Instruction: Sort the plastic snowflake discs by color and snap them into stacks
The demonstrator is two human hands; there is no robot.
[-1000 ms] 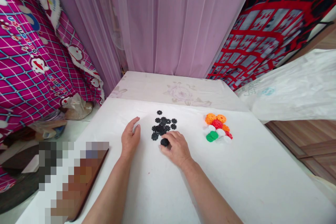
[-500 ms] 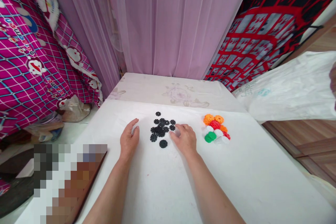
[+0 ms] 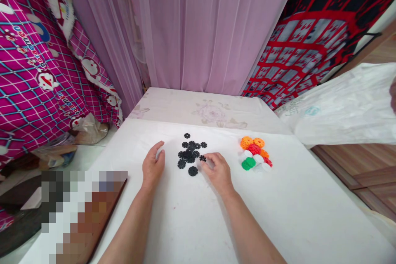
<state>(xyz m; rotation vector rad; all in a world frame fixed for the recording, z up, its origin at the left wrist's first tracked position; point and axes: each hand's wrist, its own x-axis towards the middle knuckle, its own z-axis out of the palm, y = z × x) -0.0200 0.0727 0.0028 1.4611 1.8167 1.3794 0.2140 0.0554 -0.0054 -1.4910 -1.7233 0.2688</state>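
Note:
A cluster of several black snowflake-shaped discs [image 3: 190,151] lies on the white table [image 3: 198,214]. One round black disc [image 3: 193,170] sits alone just in front of the cluster. My right hand [image 3: 218,170] rests to the right of the cluster, its fingertips pinching a small black disc [image 3: 202,158] at the cluster's right edge. My left hand [image 3: 153,166] lies on the table to the left of the cluster, fingers loosely apart, holding nothing.
A heap of orange, red, white and green discs [image 3: 255,153] lies to the right. A purple curtain [image 3: 198,29] hangs behind the table. A blurred-out object [image 3: 83,210] covers the near left corner. A white sack [image 3: 346,103] lies at right.
My right hand let go of the round black disc near the front, moved to the cluster's right edge, then drew back slightly with a small black disc at its fingertips. The left hand stayed put.

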